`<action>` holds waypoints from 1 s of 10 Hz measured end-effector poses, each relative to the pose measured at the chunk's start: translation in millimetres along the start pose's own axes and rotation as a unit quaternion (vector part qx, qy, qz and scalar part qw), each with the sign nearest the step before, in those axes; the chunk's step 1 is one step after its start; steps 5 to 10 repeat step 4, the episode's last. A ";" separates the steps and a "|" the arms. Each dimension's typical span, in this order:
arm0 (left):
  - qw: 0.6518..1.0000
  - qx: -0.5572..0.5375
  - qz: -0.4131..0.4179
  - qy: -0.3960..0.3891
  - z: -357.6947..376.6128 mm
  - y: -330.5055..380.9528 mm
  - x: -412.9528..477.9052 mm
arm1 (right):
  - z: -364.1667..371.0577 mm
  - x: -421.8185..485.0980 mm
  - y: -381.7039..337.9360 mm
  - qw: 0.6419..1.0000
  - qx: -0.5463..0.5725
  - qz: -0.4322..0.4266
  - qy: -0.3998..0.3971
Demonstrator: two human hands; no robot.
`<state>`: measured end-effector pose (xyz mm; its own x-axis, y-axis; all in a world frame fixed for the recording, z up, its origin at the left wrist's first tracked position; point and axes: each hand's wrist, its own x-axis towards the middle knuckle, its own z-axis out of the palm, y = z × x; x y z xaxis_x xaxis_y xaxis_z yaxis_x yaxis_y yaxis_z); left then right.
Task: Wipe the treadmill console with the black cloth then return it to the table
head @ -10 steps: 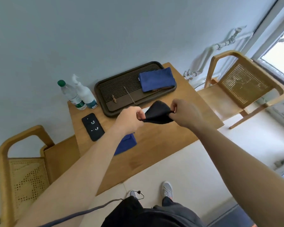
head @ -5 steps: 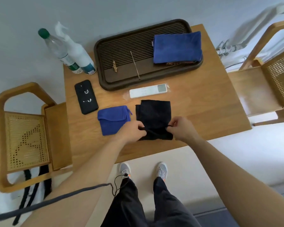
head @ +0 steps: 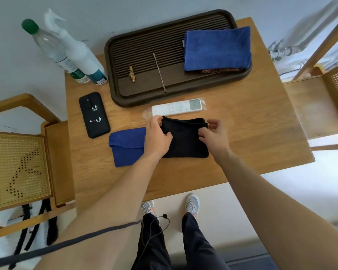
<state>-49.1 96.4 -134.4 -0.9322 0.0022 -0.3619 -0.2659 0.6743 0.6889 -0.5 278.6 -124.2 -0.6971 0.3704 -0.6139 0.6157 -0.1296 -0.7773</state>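
Head view — dark tray (head: 113, 61) holds folded blue cloth (head: 217, 48); left hand (head: 157, 136) pinches black cloth (head: 185, 141), right hand (head: 215, 134) loose.

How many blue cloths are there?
2. One blue cloth lies folded in the tray; the other blue cloth lies on the table, beside the black cloth.

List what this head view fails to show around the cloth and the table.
- Treadmill console: outside the frame.
- Black cloth: left edge covered by the left hand.
- Blue cloth: right end under that hand.
- Item beneath the tray's blue towel: only a patterned edge shows.
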 end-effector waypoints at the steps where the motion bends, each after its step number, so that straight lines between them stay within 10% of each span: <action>1: 1.000 0.008 -0.002 -0.028 -11.6 5.8 -14.0 | -3.3 -14.9 -4.8 0.997 -0.075 -0.012 -0.013; 4: 0.977 0.172 0.011 -0.129 -110.4 77.7 -40.5 | 4.0 -55.6 -123.9 0.806 -0.559 -0.180 -0.066; 10: 0.977 0.172 0.011 -0.129 -110.4 77.7 -40.5 | 4.0 -55.6 -123.9 0.806 -0.559 -0.180 -0.066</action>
